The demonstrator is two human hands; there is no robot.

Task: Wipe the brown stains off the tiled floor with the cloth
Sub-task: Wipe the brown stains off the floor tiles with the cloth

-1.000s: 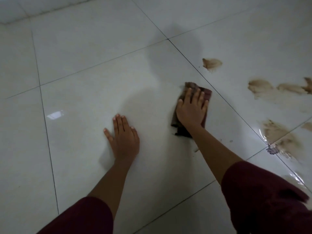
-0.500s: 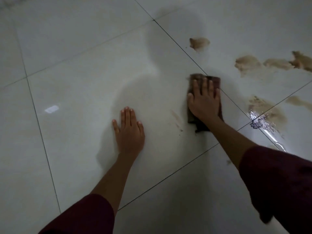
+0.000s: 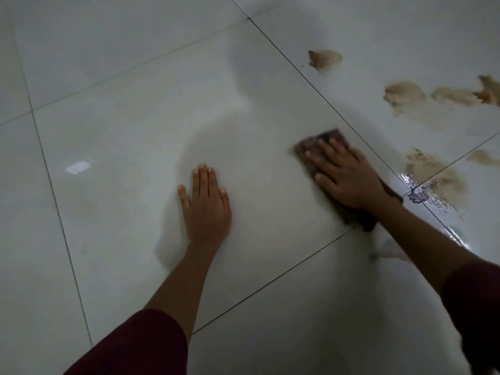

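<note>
Glossy pale tiled floor (image 3: pixel 135 131) with thin dark grout lines is filling the view; dim room light is glinting as a small bright reflection (image 3: pixel 78 167) well left of both hands; a soft shadow is lying across the tile beyond the left hand. Right hand (image 3: pixel 346 177) is pressing flat on a dark brown cloth (image 3: pixel 319 142), fingers spread and straight, not curled round it; cloth is looking blurred, folded, its far edge sticking out past the fingertips and a dark corner showing near the wrist. Left hand (image 3: pixel 207 204) is resting flat on bare tile, fingers straight and close together, well apart from the cloth. Brown stains (image 3: pixel 405 94) are sitting beyond and right of the cloth hand, on the far side of a grout line; one smear (image 3: pixel 324 58) is lying farther out; a wet shiny patch (image 3: pixel 424 192) is glistening just right of the right wrist. Dark red sleeves (image 3: pixel 140 345) are covering both arms.
</note>
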